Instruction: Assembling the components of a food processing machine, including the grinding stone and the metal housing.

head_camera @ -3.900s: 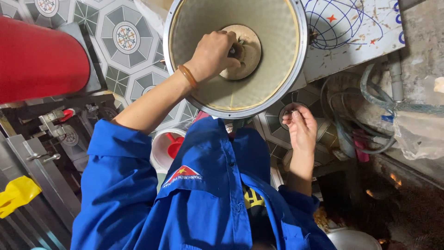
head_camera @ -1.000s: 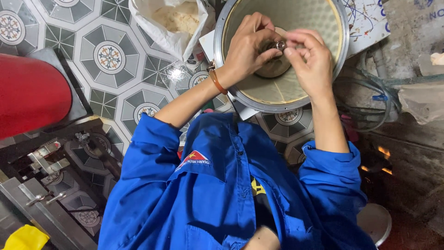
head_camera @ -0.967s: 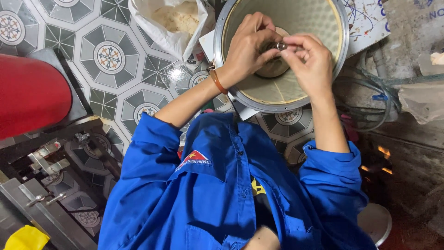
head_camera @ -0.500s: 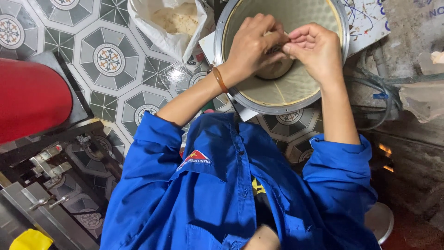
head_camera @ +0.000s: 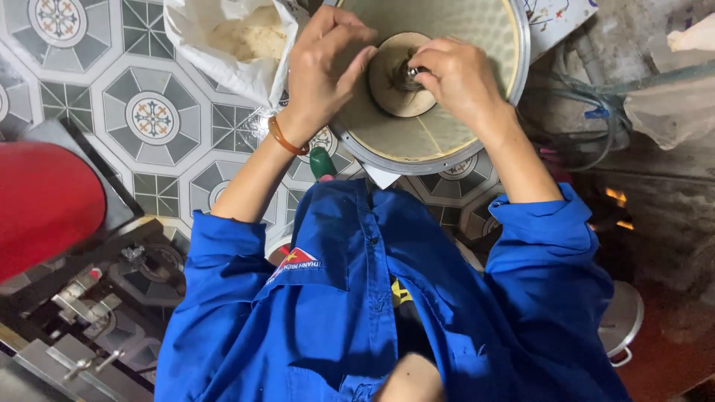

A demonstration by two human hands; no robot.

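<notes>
Gripping the round pan's [head_camera: 447, 126] rim, the left hand [head_camera: 328, 63] curls its fingers closed. The right hand [head_camera: 454, 74] pinches a small metal nut [head_camera: 412, 72] at the centre disc [head_camera: 387, 82] — fingertips tight.

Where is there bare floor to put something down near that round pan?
Bare tiled floor shows between the white bag and the red drum. It is crowded right of the pan, with hoses, and where both hands, left hand and right hand, work.

Head camera looks steeply down, close over chest.
</notes>
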